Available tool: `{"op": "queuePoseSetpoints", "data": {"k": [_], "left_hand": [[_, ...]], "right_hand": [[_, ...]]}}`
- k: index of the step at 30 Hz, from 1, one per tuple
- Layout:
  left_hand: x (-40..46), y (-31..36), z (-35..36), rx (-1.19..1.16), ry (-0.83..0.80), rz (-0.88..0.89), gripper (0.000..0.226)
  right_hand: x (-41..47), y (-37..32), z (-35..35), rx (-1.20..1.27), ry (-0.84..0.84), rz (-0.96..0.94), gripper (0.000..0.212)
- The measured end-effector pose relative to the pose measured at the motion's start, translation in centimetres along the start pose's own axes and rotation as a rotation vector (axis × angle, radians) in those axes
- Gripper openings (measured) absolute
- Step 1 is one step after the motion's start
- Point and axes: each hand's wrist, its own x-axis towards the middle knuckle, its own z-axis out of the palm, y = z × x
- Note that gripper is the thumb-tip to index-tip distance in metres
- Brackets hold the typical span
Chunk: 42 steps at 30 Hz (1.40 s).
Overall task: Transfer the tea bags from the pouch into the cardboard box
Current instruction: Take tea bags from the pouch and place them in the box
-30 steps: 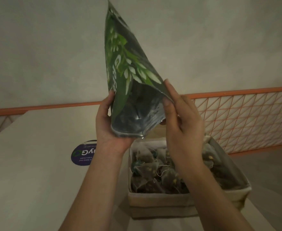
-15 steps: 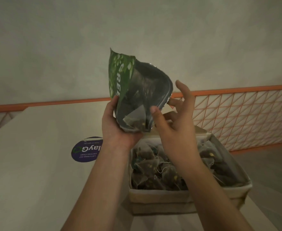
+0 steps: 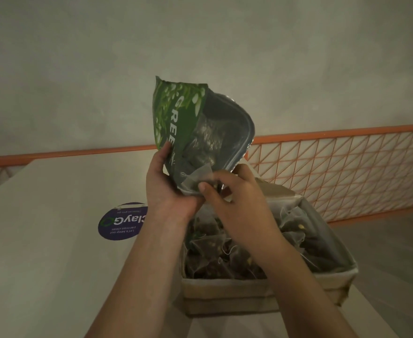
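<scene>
The left hand (image 3: 168, 191) grips the pouch (image 3: 200, 132) at its mouth; the right hand (image 3: 237, 201) pinches a tea bag (image 3: 197, 179) there, above the box (image 3: 225, 292).

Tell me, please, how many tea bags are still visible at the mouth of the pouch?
1: a single tea bag sits at the lower mouth of the green pouch, by the right hand's thumb. Others may lie hidden deeper inside.

White capitals "GREE", running down the green pouch (image 3: 176, 123), last letters hidden by the left hand (image 3: 168, 189) at about 6 o'clock. Upside down on the round purple sticker (image 3: 121, 223) at 9 o'clock from the cardboard box (image 3: 225, 291): "clayGO", beneath it "Let's keep our pantries clean". Smaller line too blurred to read.
</scene>
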Motion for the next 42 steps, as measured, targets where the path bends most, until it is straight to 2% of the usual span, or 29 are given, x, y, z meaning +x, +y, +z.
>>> {"op": "queuePoseSetpoints", "data": {"k": [6, 10, 14, 18, 21, 24, 27, 28, 30, 32, 33, 35, 37, 38, 39, 42], "left_hand": [[0.0, -0.3, -0.1, -0.006, -0.068, -0.036, 0.051], [-0.1, -0.2, 0.0, 0.010, -0.042, 0.017, 0.043], [-0.6, -0.3, 0.8, -0.003, -0.070, 0.013, 0.045], [-1.6, -0.7, 1.5, 0.036, -0.087, 0.040, 0.042], [-2.5, -1.1, 1.3, 0.051, -0.095, 0.031, 0.044], [-3.7, -1.4, 1.0, 0.044, -0.084, 0.021, 0.044], [-4.9, -1.5, 0.8, 0.047, -0.063, 0.024, 0.043], [-5.2, -1.6, 0.7, 0.042, -0.055, 0.028, 0.042], [-5.9, -1.6, 0.5, 0.043, -0.043, 0.035, 0.040], [-6.6, -1.7, 0.5, 0.055, -0.035, 0.033, 0.039], [-6.9, -1.6, 0.4, 0.064, -0.032, 0.033, 0.039], [-7.5, -1.5, 0.3, 0.078, -0.031, 0.034, 0.038], [-8.0, -1.2, 0.3, 0.079, -0.027, 0.032, 0.038], [-8.2, -1.1, 0.4, 0.083, -0.026, 0.033, 0.039], [-8.4, -0.9, 0.4, 0.087, -0.026, 0.037, 0.041], [-8.8, -0.6, 0.5, 0.095, -0.027, 0.053, 0.041]], "right_hand": [[-0.5, 0.2, -1.6, 0.263, 0.199, 0.048, 0.006], [-1.5, 0.9, -3.7, 0.340, 0.252, 0.128, 0.014], [-2.4, 1.7, -6.0, 0.366, 0.204, 0.165, 0.029], [-3.5, 2.5, -7.6, 0.156, 0.107, 0.158, 0.010], [-4.4, 2.9, -7.9, 0.070, 0.043, 0.166, 0.018], [-5.5, 3.5, -7.9, -0.088, 0.004, 0.105, 0.037], [-6.4, 4.0, -8.0, -0.228, 0.040, 0.045, 0.051], [-6.6, 4.0, -8.1, -0.218, 0.074, 0.050, 0.051], [-7.0, 3.8, -8.1, -0.221, 0.086, -0.001, 0.033], [-7.5, 3.3, -7.8, -0.287, -0.063, -0.051, 0.017], [-7.6, 2.9, -7.6, -0.338, -0.186, -0.017, 0.022], [-7.9, 2.2, -7.3, -0.490, -0.387, 0.109, 0.051], [-7.9, 2.0, -7.2, -0.528, -0.440, 0.152, 0.070], [-7.8, 1.8, -7.3, -0.494, -0.406, 0.141, 0.071], [-7.6, 1.6, -7.2, -0.457, -0.356, 0.131, 0.063], [-6.8, 1.1, -6.5, -0.429, -0.146, 0.029, 0.023]]}}
